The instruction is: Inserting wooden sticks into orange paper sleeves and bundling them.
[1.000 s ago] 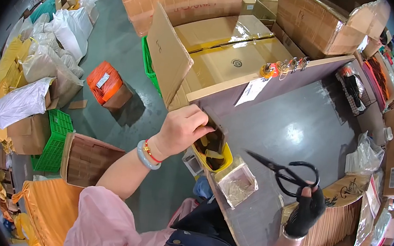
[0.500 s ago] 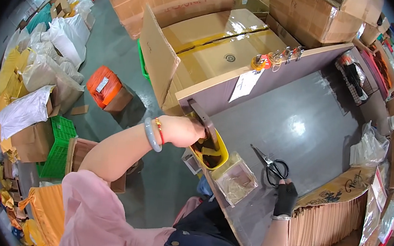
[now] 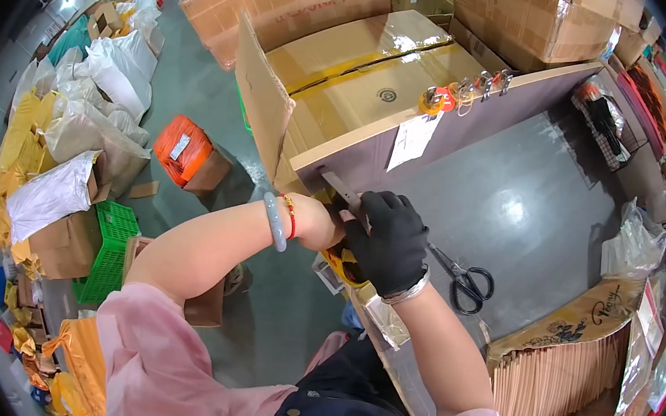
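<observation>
My bare left hand (image 3: 318, 224), with a bangle and a red bracelet at the wrist, is curled over the yellow container (image 3: 349, 273) at the table's left edge. Its fingertips are hidden. My right hand (image 3: 388, 242), in a black glove with bare fingertips, meets it there with bent fingers pressed together. What either hand grips, if anything, is hidden. A flat grey-brown strip (image 3: 340, 189) stands beside my fingers; I cannot tell whether they touch it. Black-handled scissors (image 3: 469, 290) lie on the grey tabletop (image 3: 504, 202), right of my gloved hand.
A small clear box (image 3: 390, 324) sits beside the yellow container, partly covered by my right arm. Near right stands an open carton (image 3: 559, 337) packed with thin tan sheets. A raised board (image 3: 447, 131) with clips and a paper (image 3: 415, 141) edges the table's back; large cartons (image 3: 371, 74) stand behind.
My right hand has left the scissors and moved left and away from me to join my left hand at the yellow container. My left hand has stayed there; the scissors remain on the table.
</observation>
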`<act>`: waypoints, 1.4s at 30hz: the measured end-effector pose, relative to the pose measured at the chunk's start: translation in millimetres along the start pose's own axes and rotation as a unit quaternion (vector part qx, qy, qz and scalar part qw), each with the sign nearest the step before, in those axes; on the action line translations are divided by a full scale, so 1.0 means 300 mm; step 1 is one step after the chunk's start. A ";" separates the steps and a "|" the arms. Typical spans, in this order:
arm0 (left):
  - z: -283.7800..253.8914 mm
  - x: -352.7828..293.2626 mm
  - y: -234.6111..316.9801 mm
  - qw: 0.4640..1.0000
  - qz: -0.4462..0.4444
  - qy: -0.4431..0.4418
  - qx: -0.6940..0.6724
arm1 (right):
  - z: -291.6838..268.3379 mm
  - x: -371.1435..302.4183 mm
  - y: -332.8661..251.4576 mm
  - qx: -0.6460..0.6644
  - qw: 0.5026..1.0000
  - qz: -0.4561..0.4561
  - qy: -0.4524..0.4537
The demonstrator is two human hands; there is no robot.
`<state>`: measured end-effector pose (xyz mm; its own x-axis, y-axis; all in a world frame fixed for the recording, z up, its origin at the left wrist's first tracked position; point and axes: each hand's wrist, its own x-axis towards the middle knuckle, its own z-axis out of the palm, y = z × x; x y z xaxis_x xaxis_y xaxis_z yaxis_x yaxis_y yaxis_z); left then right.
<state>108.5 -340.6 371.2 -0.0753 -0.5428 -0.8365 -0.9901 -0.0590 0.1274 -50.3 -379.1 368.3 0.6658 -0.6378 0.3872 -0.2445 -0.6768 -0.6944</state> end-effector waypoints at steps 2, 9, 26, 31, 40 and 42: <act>0.013 -0.013 -0.008 0.997 0.047 0.063 -0.008 | -0.007 0.003 -0.006 0.009 1.000 0.022 -0.018; -0.010 -0.255 -0.078 0.899 0.257 0.335 -0.119 | -0.235 -0.035 -0.070 0.269 0.949 0.102 0.127; 0.080 -0.128 -0.033 0.917 0.218 0.333 -0.043 | -0.423 -0.299 0.023 0.252 0.880 0.231 0.328; 0.076 -0.028 -0.024 0.951 0.162 0.250 0.080 | -0.438 -0.340 0.044 0.261 0.869 0.246 0.342; 0.080 0.067 0.007 0.974 0.081 0.161 0.136 | -0.479 -0.379 0.054 0.263 0.872 0.266 0.316; 0.084 0.083 0.005 0.973 0.069 0.141 0.167 | -0.481 -0.386 0.049 0.270 0.865 0.278 0.318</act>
<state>102.3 -333.0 337.0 -0.2207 -0.7374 -0.6384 -0.9598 0.2807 0.0075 -232.7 -368.3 400.8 -0.0135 -0.9991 0.0397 0.0766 -0.0406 -0.9962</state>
